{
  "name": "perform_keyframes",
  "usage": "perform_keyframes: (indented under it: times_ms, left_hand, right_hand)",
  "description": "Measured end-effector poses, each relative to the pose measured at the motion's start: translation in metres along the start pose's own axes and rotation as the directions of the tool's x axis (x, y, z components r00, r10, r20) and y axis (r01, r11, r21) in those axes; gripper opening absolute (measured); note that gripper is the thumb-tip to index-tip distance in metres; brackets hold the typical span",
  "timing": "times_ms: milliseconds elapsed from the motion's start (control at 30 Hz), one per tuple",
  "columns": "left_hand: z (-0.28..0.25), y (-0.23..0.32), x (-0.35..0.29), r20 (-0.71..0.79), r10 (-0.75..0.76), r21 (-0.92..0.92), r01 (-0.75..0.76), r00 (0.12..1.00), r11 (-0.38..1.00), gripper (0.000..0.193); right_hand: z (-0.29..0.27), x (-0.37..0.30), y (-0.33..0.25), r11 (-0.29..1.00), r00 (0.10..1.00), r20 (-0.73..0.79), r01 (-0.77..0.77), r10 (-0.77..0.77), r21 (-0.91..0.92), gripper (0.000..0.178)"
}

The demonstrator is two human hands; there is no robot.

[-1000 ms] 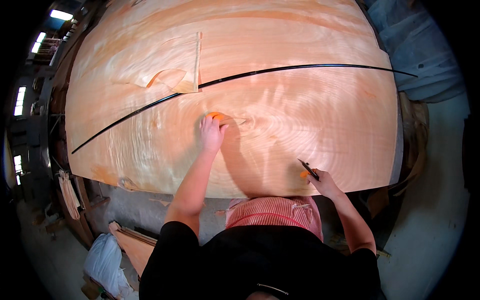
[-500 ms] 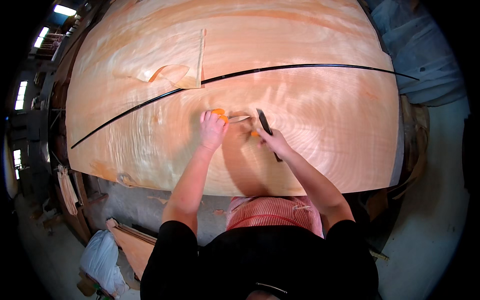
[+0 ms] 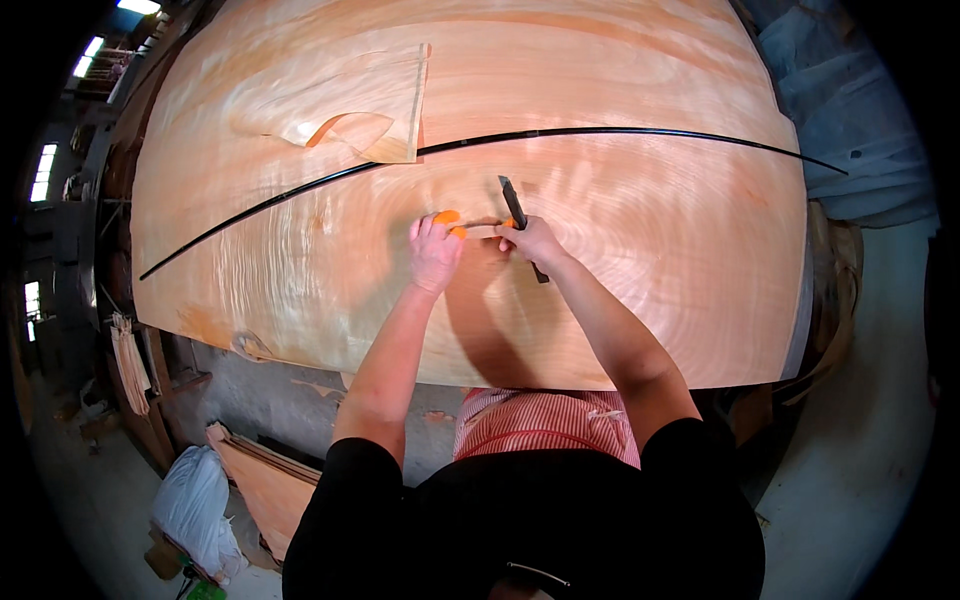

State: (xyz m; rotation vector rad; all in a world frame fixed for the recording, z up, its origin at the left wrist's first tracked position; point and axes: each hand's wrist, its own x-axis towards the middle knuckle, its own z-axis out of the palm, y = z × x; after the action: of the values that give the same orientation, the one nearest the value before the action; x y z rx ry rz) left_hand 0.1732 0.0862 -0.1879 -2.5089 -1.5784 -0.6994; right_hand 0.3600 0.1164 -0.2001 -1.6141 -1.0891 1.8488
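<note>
right hand (image 3: 528, 240) is holding a slim black cutter knife (image 3: 512, 202), right by a small pale wooden sliver (image 3: 481, 231) running crosswise over the broad tan veneer sheet (image 3: 660, 290) to the orange-tipped left hand (image 3: 434, 252), can't tell if that's gripping

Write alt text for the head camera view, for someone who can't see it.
A person's left hand and right hand work close together over a broad wood sheet, a small pale sliver between them and a black cutter in the right. Beyond, a long black strip crosses the sheet, partly covered by a curled wood piece.
</note>
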Motion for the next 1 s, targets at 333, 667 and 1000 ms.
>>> perform_keyframes:
  times_ms: [333,667,1000]
  left_hand:
    - [0.016,0.010,-0.043,0.049,-0.361,0.097,0.355,0.931,0.930,0.053]
    - [-0.007,0.040,-0.017,0.071,-0.349,-0.063,0.353,0.934,0.933,0.063]
    - [0.005,0.064,0.015,0.561,-0.604,-0.795,0.571,0.566,-0.203,0.022]
  right_hand:
    - [0.013,0.017,0.026,0.958,0.946,-0.245,0.152,-0.212,-0.244,0.018]
    - [0.018,-0.004,0.014,0.886,0.916,-0.280,0.142,-0.287,-0.441,0.025]
    - [0.005,-0.022,0.009,0.931,0.906,-0.320,0.335,-0.277,0.144,0.030]
